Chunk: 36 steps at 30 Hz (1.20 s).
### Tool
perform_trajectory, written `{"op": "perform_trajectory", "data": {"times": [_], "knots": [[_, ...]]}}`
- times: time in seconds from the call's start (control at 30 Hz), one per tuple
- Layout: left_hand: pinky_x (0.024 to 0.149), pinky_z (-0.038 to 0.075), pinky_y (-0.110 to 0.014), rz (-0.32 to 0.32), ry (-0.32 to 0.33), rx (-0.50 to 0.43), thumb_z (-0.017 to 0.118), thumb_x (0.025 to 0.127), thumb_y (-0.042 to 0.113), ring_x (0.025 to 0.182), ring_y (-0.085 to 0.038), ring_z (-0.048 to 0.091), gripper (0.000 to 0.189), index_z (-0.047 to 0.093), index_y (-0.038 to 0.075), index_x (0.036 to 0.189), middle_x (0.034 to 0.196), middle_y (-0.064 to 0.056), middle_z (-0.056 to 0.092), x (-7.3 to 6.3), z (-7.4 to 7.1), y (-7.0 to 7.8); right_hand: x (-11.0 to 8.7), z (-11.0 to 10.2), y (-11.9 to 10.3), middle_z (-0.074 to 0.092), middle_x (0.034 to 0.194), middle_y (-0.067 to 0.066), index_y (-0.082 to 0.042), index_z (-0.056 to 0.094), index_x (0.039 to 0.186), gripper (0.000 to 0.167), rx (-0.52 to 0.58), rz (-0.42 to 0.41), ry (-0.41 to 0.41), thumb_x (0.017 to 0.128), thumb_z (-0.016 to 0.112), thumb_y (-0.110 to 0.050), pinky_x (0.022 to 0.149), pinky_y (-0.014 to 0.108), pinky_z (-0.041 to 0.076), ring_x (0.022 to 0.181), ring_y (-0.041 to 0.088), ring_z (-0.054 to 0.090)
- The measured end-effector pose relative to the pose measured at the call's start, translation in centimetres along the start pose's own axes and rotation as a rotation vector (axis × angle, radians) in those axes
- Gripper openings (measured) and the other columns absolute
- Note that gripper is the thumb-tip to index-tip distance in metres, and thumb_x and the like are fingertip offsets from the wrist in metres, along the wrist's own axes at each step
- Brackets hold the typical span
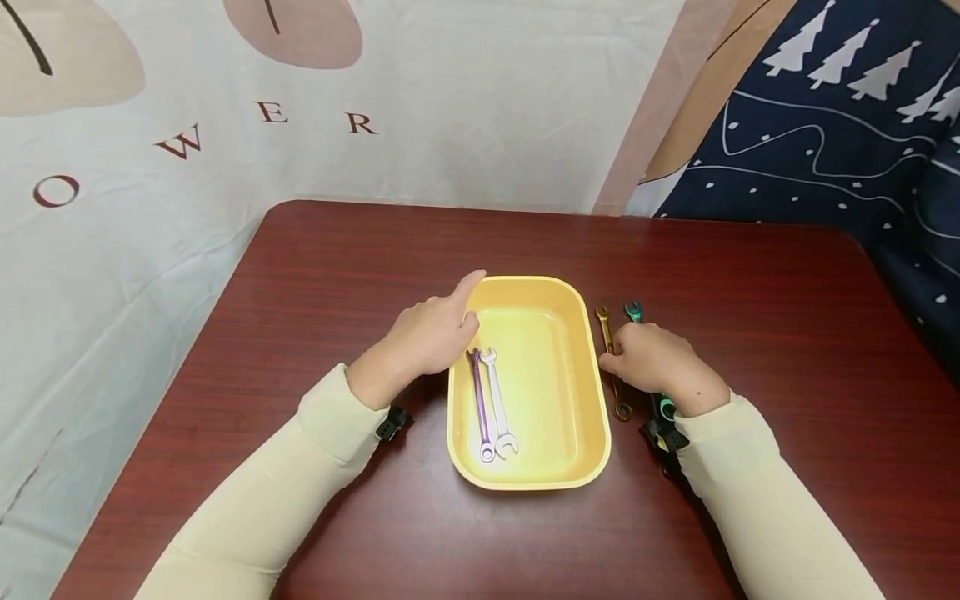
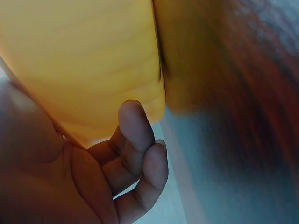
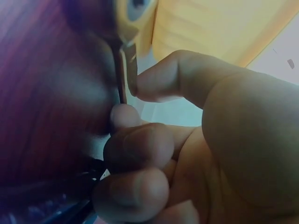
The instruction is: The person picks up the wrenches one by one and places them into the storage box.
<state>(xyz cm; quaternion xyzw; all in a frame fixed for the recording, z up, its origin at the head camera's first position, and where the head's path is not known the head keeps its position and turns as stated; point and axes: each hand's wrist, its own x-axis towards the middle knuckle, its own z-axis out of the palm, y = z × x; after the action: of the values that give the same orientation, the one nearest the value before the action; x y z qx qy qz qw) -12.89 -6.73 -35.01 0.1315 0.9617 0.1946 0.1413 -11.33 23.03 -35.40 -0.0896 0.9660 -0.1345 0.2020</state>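
Note:
A yellow plastic tray (image 1: 555,383) stands on the table, with a purple wrench (image 1: 479,396) and a silver wrench (image 1: 497,400) side by side along its left wall. My left hand (image 1: 433,335) grips the tray's left rim; in the left wrist view its curled fingers (image 2: 135,126) lie against the outer wall. To the right of the tray, my right hand (image 1: 656,360) pinches a gold wrench (image 1: 605,323) between thumb and forefinger, as the right wrist view shows. Under that same hand lies a green wrench (image 1: 634,312), its middle hidden.
The dark red wooden table (image 1: 360,250) extends around the tray. Behind it hang a pale printed cloth (image 1: 480,108) and a navy cloth with white trees (image 1: 810,150). Black wrist devices (image 1: 393,423) sit at both cuffs.

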Motion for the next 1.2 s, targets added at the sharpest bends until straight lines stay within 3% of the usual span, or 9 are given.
{"op": "perform_trajectory", "data": {"times": [1.2], "knots": [[0.051, 0.039, -0.035, 0.006, 0.014, 0.003, 0.031, 0.104, 0.031, 0.052, -0.021, 0.051, 0.061, 0.009, 0.03, 0.161, 0.065, -0.003, 0.055, -0.05, 0.03, -0.05, -0.06, -0.28, 0.07, 0.038, 0.052, -0.004, -0.018, 0.042, 0.057, 0.041, -0.001, 0.003, -0.011, 0.093, 0.056, -0.032, 0.049, 0.029, 0.032, 0.049, 0.014, 0.042]]}}
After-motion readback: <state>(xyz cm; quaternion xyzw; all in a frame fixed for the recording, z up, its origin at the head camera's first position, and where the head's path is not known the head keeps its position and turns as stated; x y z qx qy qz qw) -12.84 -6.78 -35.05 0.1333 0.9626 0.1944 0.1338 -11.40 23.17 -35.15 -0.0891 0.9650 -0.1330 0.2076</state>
